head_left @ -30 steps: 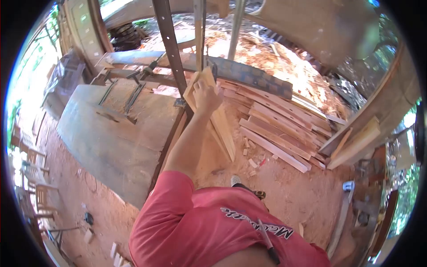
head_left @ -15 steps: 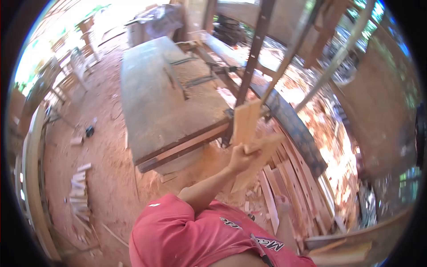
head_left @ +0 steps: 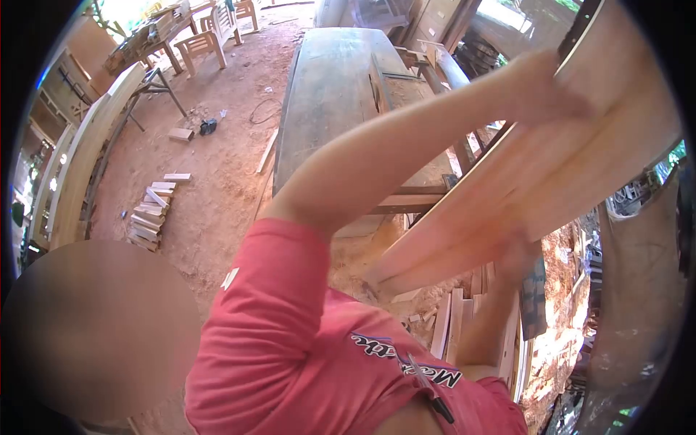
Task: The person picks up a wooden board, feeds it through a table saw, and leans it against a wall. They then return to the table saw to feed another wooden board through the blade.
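Note:
A wide wooden board (head_left: 536,174) slants across the right side of the head view, its lower end near the sawdust-covered ground. My left hand (head_left: 547,94) grips it high up at its upper edge, with the arm stretched across in front of the table. Lower down, my right hand (head_left: 513,257) holds the board's lower edge. Both hands are smeared by motion, so single fingers are hard to make out. Behind the left arm stands a saw table (head_left: 333,87) with a worn grey top and a slot in it.
Short wood offcuts (head_left: 151,214) lie in a row on the reddish ground. Long planks (head_left: 90,159) rest on a stand at the left. Narrow strips (head_left: 453,319) lie beneath the board. Wooden chairs (head_left: 203,47) stand at the back. A blurred round patch covers the lower left.
The view has swung, so the table sits further right. My left hand held small wood pieces in front of the table; now both hands are on a wide board, raised at the right.

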